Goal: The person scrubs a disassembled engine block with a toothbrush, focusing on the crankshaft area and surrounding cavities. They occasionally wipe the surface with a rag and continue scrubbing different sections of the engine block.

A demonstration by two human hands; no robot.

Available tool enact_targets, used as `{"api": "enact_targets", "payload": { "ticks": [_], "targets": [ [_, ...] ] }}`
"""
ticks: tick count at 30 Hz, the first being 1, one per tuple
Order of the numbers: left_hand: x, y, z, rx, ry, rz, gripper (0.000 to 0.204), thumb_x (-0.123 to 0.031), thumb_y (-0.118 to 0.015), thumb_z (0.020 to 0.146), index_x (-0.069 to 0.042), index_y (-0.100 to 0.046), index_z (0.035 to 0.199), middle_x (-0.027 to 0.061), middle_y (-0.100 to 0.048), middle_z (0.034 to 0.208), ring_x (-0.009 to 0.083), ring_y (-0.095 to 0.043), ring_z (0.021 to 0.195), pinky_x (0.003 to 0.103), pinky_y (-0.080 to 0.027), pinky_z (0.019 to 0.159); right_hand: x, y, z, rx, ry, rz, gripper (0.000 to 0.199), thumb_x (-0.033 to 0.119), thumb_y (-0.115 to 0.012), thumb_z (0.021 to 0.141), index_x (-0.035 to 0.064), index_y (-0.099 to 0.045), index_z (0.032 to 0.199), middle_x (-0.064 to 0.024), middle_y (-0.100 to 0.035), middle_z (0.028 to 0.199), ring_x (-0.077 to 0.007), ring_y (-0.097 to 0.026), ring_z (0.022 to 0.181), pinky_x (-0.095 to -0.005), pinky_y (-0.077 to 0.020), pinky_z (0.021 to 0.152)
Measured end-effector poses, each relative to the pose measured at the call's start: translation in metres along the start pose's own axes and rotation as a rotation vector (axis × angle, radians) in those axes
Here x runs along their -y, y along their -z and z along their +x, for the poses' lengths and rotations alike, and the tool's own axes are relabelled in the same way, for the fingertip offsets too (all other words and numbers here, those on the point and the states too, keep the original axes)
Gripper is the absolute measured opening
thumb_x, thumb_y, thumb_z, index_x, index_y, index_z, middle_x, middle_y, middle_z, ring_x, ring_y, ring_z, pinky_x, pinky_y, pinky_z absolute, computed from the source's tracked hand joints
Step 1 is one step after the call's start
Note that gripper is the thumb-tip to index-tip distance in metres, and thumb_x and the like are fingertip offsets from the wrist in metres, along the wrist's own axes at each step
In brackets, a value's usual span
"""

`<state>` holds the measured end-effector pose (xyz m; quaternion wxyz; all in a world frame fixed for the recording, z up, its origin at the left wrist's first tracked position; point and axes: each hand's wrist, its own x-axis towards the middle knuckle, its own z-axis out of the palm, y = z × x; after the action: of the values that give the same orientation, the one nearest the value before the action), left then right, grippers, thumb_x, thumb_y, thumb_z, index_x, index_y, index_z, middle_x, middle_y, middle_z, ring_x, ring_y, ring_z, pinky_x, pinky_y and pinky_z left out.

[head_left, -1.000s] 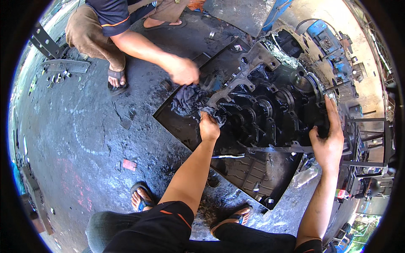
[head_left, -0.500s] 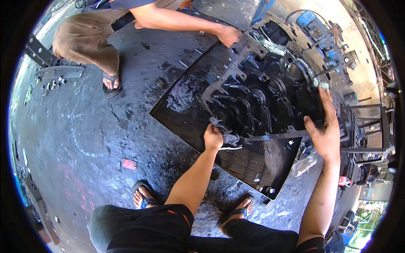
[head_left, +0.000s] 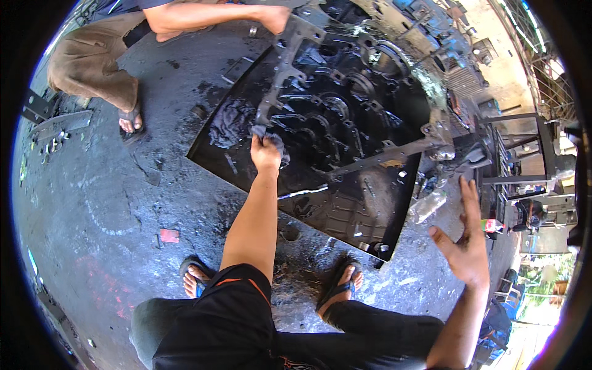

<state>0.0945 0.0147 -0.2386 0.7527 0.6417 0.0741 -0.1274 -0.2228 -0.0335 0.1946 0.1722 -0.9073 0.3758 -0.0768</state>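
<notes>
"Dark grey cast-metal engine block (head_left: 342, 108), lying open side up over a black rectangular metal tray with a low rim (head_left: 345, 225): how do we judge it?"

"Very heavy and rigid, we think. Its wet-looking black inside is probably slippery, so we would grip the outer rails near opposite corners, sharing the weight between us, and keep our fingers off the curved bearing seats, whose smooth faces may scratch easily."

"And the tray?"

"Stiff, likely far lighter; we would take it by the rim. On its left side lies a crumpled black cloth heap (head_left: 231, 123), soft and surely oily."

"How are our hands?"

"Our right hand (head_left: 467, 259) is spread and holds nothing, near the block's right end but apart from it. Our left hand (head_left: 265, 157) is closed around a bunched grey cloth rag (head_left: 279, 147), at the block's near left edge. We cannot tell whether the rag presses on the metal."

"How will the rag behave?"

"Light, limp, perhaps greasy. We would hold it bunched, tucking loose ends away from the block's hard edges."
</notes>
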Motion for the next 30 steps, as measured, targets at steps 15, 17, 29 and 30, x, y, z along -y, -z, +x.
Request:
{"api": "enact_targets", "payload": {
  "ticks": [15, 17, 29, 30],
  "targets": [
    [0.052, -0.054, -0.164, 0.146, 0.386, -0.167, 0.04, -0.022, -0.055, 0.109, 0.0, -0.055, 0.142, 0.0107, -0.067, 0.132, 0.0192, -0.064, 0.113, 0.033, -0.049, 0.1, -0.067, -0.04, 0.031, 0.41, -0.051, 0.022, 0.091, 0.034, -0.085, 0.088, 0.0082, -0.039, 0.162, -0.0333, -0.024, 0.169, -0.0416, -0.024, 0.159, -0.045, -0.0313, 0.124],
    [0.048, -0.061, -0.164, 0.12, 0.532, -0.259, 0.055, -0.023, -0.06, 0.105, 0.001, -0.045, 0.151, 0.0128, -0.055, 0.15, 0.0228, -0.051, 0.135, 0.04, -0.037, 0.114, -0.079, -0.043, 0.032, 0.496, -0.048, 0.01, 0.093, 0.041, -0.083, 0.088, 0.0042, -0.04, 0.161, -0.0375, -0.024, 0.167, -0.046, -0.027, 0.157, -0.0452, -0.0316, 0.124],
    [-0.061, -0.116, -0.259, 0.12, 0.357, -0.517, 0.033, 0.0, -0.043, 0.104, 0.002, -0.058, 0.133, 0.0094, -0.068, 0.12, 0.0165, -0.063, 0.105, 0.031, -0.051, 0.095, -0.133, -0.073, 0.047, 0.691, -0.127, 0.074, 0.091, 0.045, -0.082, 0.089, -0.0017, -0.044, 0.157, -0.0368, -0.034, 0.163, -0.0429, -0.033, 0.156, -0.0445, -0.0334, 0.124],
    [-0.064, -0.123, -0.266, 0.171, 0.179, -0.67, 0.035, 0.0, -0.042, 0.104, 0.003, -0.057, 0.135, 0.01, -0.067, 0.123, 0.0163, -0.062, 0.109, 0.029, -0.049, 0.098, -0.133, -0.076, 0.049, 0.692, -0.101, 0.078, 0.09, 0.045, -0.081, 0.089, -0.0016, -0.044, 0.157, -0.0359, -0.036, 0.162, -0.042, -0.034, 0.155, -0.0441, -0.0336, 0.124]
  ]
}}
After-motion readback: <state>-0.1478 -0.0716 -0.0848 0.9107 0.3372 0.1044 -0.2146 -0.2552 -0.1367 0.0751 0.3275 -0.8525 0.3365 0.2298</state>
